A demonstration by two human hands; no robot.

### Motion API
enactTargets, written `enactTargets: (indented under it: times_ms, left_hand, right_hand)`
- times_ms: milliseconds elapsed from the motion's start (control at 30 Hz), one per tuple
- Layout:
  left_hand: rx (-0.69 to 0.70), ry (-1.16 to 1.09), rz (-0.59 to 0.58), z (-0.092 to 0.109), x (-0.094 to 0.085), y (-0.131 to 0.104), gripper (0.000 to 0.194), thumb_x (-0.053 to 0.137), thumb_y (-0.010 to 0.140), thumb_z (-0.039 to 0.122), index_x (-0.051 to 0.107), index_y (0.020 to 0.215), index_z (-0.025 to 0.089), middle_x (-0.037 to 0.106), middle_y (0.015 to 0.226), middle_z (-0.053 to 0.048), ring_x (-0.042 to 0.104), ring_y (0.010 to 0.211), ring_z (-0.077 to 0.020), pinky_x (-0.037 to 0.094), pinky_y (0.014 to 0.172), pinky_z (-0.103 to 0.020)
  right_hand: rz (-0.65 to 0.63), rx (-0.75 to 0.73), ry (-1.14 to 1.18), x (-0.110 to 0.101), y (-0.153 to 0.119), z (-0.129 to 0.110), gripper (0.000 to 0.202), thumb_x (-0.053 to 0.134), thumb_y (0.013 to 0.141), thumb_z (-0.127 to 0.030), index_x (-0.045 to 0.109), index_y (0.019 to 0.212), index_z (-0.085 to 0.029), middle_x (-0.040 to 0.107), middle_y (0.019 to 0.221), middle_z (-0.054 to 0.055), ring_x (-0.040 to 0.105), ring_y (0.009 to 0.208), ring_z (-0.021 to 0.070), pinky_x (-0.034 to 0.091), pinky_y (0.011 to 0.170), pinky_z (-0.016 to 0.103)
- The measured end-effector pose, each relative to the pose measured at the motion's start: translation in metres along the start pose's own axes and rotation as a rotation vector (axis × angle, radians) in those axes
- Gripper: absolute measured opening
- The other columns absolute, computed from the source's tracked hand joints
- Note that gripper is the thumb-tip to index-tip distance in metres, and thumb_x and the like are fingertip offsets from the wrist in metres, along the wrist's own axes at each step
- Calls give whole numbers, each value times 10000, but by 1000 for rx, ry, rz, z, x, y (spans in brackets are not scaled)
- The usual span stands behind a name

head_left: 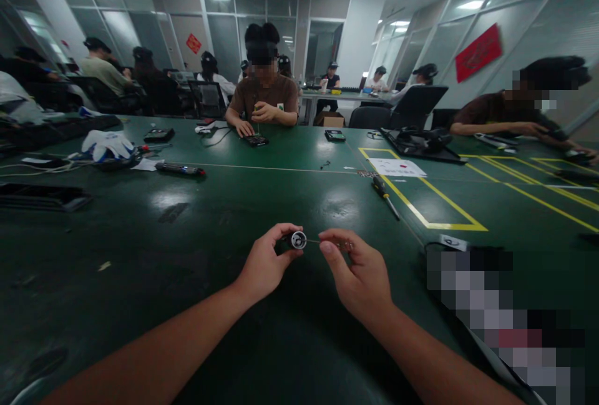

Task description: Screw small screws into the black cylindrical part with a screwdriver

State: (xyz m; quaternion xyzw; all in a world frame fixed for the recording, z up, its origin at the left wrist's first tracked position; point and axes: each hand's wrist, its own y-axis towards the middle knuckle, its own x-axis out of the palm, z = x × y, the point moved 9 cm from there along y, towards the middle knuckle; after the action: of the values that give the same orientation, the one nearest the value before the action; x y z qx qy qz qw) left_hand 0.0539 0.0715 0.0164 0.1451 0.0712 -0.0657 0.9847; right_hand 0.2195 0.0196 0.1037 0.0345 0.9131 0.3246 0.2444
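Note:
Above the green table, my left hand (274, 258) is closed around a small dark cylinder (298, 240) with a silver rim. Its round end faces me, with a dark hollow and some pale detail inside. My right hand (358, 268) is just to the right, thumb and fingers pinching a thin metallic rod (313, 241). The rod's left end reaches the cylinder's rim; whether it goes inside I cannot tell. Small bright bits show among the right fingers, too small to name. Beyond my right hand lies a screwdriver (386, 196) with a black and yellow handle.
White-and-blue gloves (107, 145) lie at the left near a dark pen-shaped tool (180, 169). A paper sheet (397, 167) overlaps yellow tape lines (456, 225). Opposite, a person (262, 93) works on a small dark device (256, 140). Another person (510, 112) leans in from the right.

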Motion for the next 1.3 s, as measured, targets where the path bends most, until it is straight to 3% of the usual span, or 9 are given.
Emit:
enactTargets:
  times_ms: [167,300,433,600,933,1167,1300]
  left_hand:
    - [-26,54,35,2,-5,1,542,722,830,118,640,1347,258,709,1323,-62,639,1254,-237,432,1148,-456]
    - [-16,128,44,6,-7,1,410,718,842,145,718,1239,245,722,1304,-51,642,1247,-233,437,1146,-439]
    - [-34,126,44,5,-7,0,403,723,831,146,719,1224,239,734,1273,-45,657,1215,-227,458,1122,-425]
    - [-27,117,47,5,-7,1,394,731,826,161,721,1212,234,738,1262,-55,659,1210,-238,458,1116,-439]
    - [-30,97,68,6,-9,0,385,742,812,150,740,1187,241,743,1255,-61,657,1219,-261,446,1129,-466]
    - [-32,110,50,5,-7,0,380,752,815,157,736,1186,237,745,1244,-58,660,1203,-254,449,1118,-456]
    - [-28,107,53,6,-8,0,379,746,820,149,734,1189,237,742,1250,-53,657,1206,-246,448,1117,-448]
  right_hand:
    - [44,69,-77,-2,-2,12,169,565,1009,-326,649,1114,-224,722,826,15,664,648,165,484,596,280]
    - [61,101,-53,-1,-3,18,175,548,1016,-337,598,1146,-232,703,833,14,655,658,171,489,605,293]
    - [76,142,15,-1,-3,23,174,585,1000,-350,577,1139,-246,697,827,4,685,710,183,513,650,306]
    - [78,195,31,-1,-4,28,167,612,986,-369,600,1101,-248,679,769,-15,643,631,167,489,607,299]
    - [11,148,74,1,-4,20,143,540,1036,-366,606,1044,-240,613,704,-31,592,608,149,445,574,268]
    - [8,17,103,-2,-2,9,308,489,1051,-437,694,953,-228,650,736,1,599,617,159,468,605,294]
    - [30,65,61,-2,-1,11,281,498,1053,-396,718,990,-231,669,746,3,610,618,157,480,611,295]
